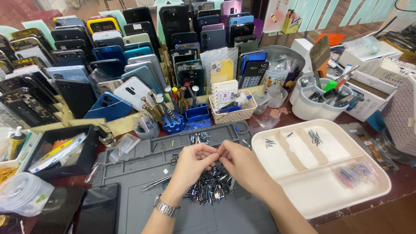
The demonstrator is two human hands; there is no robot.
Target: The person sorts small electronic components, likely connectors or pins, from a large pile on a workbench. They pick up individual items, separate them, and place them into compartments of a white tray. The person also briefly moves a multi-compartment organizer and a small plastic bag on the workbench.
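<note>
Two hands are seen at the lower centre of the frame, brought together fingertip to fingertip above a pile of small metal parts [212,184]. The left hand [193,161], with a metal watch [164,207] at the wrist, is curled, and its fingertips are pinched toward those of the right hand [240,161]. Something very small seems to be held between them, but what it is cannot be told. The pile lies directly below and slightly toward the lower edge from the fingertips, on a grey work mat [143,182]; both hands are about equally near to it. The parts are thin and long, and they point in many directions, so no single axis is seen.

Tweezers [157,183] lie on the mat, left of the pile. At the right, a white divided tray [320,190] is placed, with a few similar parts in its compartments. In the upper left, many phone back covers [108,56] are stood in rows.
</note>
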